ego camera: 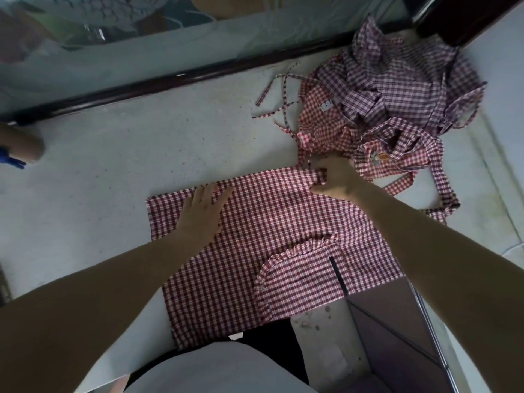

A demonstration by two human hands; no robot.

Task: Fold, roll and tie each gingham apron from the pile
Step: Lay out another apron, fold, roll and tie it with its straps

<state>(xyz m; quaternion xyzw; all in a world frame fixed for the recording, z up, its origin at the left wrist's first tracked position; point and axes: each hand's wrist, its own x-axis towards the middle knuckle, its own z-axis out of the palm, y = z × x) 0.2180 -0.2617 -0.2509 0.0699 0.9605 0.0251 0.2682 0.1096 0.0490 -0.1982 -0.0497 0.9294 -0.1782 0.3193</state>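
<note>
— Fingers (pixel 211 194) of the left hand (pixel 202 214) are laid flat and straight on the spread apron (pixel 269 222), which is pressed to the desk (pixel 113 154) near its far left corner. By the right hand (pixel 336 178), the far edge is pinched where a strap (pixel 304 158) begins.

— Which step is judged to be in hand?

— Spreading and smoothing, it seems; no fold is made yet. The frilled pocket (pixel 297 268) is left face up, and the near edge is hung over the desk front.

— And what is called for next?

— The straps must be kept free of the pile (pixel 397 89) just behind, so that nothing is dragged along when the sides are folded in.
</note>
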